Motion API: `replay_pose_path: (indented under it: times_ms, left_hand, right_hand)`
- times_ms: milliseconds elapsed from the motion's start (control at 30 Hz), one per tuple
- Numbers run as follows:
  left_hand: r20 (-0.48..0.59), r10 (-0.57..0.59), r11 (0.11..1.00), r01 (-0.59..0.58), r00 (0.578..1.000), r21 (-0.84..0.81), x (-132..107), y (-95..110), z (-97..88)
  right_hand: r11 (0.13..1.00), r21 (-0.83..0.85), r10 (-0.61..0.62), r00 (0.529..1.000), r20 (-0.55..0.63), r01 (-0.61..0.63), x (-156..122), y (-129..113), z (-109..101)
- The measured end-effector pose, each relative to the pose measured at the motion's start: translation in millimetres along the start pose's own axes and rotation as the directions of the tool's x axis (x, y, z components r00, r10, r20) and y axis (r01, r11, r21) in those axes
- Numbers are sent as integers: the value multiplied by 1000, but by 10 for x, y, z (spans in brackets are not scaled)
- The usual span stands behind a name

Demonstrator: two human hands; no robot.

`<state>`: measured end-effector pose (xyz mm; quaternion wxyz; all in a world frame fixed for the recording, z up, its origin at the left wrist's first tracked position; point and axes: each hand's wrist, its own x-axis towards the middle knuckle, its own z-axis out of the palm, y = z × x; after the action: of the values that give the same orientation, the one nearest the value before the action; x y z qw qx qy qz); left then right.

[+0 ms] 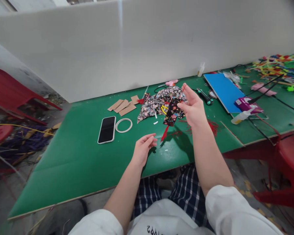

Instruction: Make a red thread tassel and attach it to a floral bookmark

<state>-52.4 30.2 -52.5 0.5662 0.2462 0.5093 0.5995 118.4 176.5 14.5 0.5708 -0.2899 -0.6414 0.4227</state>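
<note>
My right hand (193, 109) is raised over the green table (83, 156), thumb and fingers pinched on a small dark floral fabric piece (171, 115). A red tassel (164, 133) hangs from that piece down toward the table. My left hand (143, 147) hovers low just left of the tassel's tip, with its fingers stretched out and nothing in them. Behind the held piece lies a heap of floral fabric (155, 101) with a yellow loop on it.
A phone (107, 129) and a white ring (123, 125) lie to the left, cardboard strips (122, 106) behind them. Right of my hand are loose red threads (212, 126), a blue board (224, 89), a glue bottle (241, 116), cables and colourful scraps. A white partition (137, 49) backs the table.
</note>
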Motion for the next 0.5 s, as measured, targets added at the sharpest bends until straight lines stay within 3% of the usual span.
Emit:
replay_pose_path:
  times_ms: [300, 500]
  left_hand:
    - [41, 262, 963, -264, 964, 57, 13, 80, 172]
    - [88, 199, 979, -201, 976, 16, 5, 134, 273]
  right_hand:
    - [992, 102, 61, 987, 145, -76, -92, -93, 267]
    - [987, 120, 81, 973, 214, -109, -147, -100, 406]
